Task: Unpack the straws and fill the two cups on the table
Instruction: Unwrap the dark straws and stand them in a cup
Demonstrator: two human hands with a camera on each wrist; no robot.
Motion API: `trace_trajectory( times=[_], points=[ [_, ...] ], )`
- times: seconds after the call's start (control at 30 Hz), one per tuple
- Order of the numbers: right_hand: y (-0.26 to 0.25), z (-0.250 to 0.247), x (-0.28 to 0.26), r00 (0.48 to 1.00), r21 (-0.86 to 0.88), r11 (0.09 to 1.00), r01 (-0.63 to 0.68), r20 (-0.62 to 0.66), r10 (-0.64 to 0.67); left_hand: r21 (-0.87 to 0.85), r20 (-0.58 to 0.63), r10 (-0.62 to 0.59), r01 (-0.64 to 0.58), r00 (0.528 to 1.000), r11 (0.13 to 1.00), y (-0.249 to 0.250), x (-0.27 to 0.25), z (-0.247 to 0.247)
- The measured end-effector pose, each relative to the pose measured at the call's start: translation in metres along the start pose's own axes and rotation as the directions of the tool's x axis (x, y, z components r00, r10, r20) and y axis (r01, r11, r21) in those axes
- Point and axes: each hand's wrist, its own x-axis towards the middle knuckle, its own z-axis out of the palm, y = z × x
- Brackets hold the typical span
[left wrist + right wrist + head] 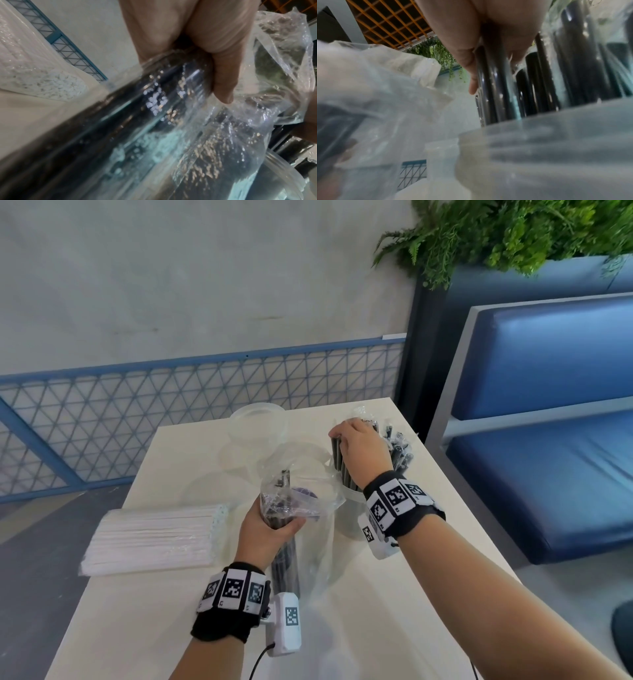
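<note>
Honestly, with the right hand (359, 446) pinching black plastic straws (340, 463) above the translucent plastic cup (349, 515) and the left hand (270, 529) clamped round the crinkled clear plastic bag (308, 494), a snagged wrapper could tip that cup.

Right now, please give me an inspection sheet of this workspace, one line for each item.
Surface: cream rectangular table, partly covered.
Job's things: black plastic straws in a clear plastic bag; more black straws standing in a translucent plastic cup; second translucent cup at the far edge; sealed pack of white paper-wrapped straws lying flat at the left.
Clutter: loose clear wrapping around the cups.
Grippers: left hand grips the bag of black straws; right hand pinches black straws standing in the near cup.
Cables: thin black cable from the left wrist camera.
Surroundings: blue mesh railing, blue padded bench, green plants.
</note>
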Motion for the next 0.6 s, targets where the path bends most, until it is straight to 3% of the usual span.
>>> trace_trajectory(
  times=[0.07,0.1,0.13,0.17,0.2,0.27,0.33,0.43,0.6],
  points=[
    [-0.007,-0.005,-0.008,0.985,-0.075,0.996,0.043,-0.166,-0.055,-0.012,-0.001,0.004,-0.004,1.0,1.0,-0.001,0.0,0.0],
    [-0.014,-0.008,-0.014,0.949,-0.06,0.992,0.113,-0.289,-0.125,-0.021,-0.002,0.004,-0.004,1.0,1.0,-0.002,0.0,-0.001],
    [-0.021,-0.012,-0.02,0.901,-0.002,0.979,0.206,-0.39,-0.19,-0.031,-0.003,0.0,0.0,1.0,1.0,-0.002,0.0,-0.001],
    [-0.03,-0.016,-0.028,0.887,0.092,0.954,0.285,-0.403,-0.226,-0.039,-0.001,-0.003,0.003,1.0,0.999,-0.002,0.0,-0.002],
    [-0.037,-0.017,-0.035,0.914,0.187,0.932,0.31,-0.328,-0.238,-0.048,-0.001,0.001,-0.001,1.0,0.999,-0.002,-0.001,-0.002],
    [-0.045,-0.012,-0.048,0.983,0.296,0.94,0.173,0.014,-0.185,-0.059,0.015,0.019,-0.018,1.0,0.998,0.0,-0.003,-0.002],
    [-0.045,0.001,-0.058,0.952,0.313,0.949,0.026,0.281,-0.119,-0.056,0.048,0.029,-0.026,0.998,0.998,0.002,-0.005,-0.002],
    [-0.047,0.016,-0.067,0.918,0.316,0.948,-0.029,0.385,-0.1,-0.042,0.097,0.066,-0.062,0.993,0.997,-0.002,-0.006,-0.003],
    [-0.051,0.037,-0.08,0.907,0.323,0.931,-0.173,0.42,0.023,0.02,0.201,0.155,-0.163,0.967,0.986,0.002,-0.01,0.003]
  ],
)
